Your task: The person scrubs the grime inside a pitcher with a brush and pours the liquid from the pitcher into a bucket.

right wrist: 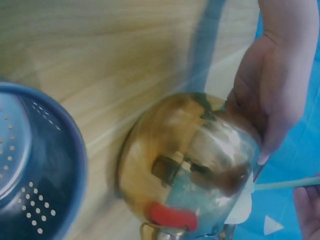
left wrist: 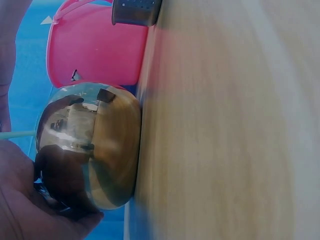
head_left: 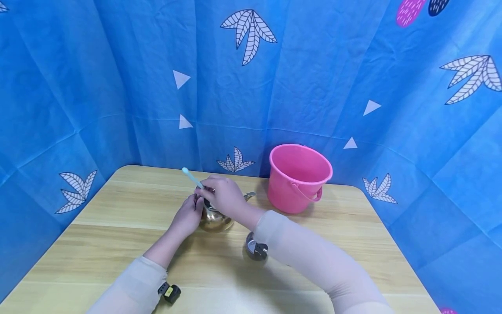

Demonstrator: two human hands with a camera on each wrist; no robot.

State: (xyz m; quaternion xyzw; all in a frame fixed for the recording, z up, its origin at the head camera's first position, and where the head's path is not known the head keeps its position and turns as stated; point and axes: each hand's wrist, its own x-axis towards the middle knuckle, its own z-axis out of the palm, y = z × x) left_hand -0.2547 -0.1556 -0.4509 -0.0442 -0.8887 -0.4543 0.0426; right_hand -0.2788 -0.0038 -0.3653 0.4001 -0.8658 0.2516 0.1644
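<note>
A shiny gold-toned metal teapot (head_left: 215,221) stands on the table, its spout (head_left: 249,195) toward the right. At its left side my left hand (head_left: 187,214) grips it; in the left wrist view the thumb of that hand (left wrist: 30,200) lies along the pot. Above the opening, my right hand (head_left: 224,194) pinches a thin light-blue stick (head_left: 192,177). The stick (right wrist: 285,184) slants down to the pot's mouth, and its lower end is hidden there. Fingers of the right hand (right wrist: 308,212) show at the right wrist view's edge.
A metal strainer basket (right wrist: 37,165) with small holes sits on the table in front of the pot, partly behind the right wrist's camera in the head view. A pink bucket (head_left: 280,192) stands at the back right. Blue curtain (head_left: 235,100) surrounds the wooden table (head_left: 219,279).
</note>
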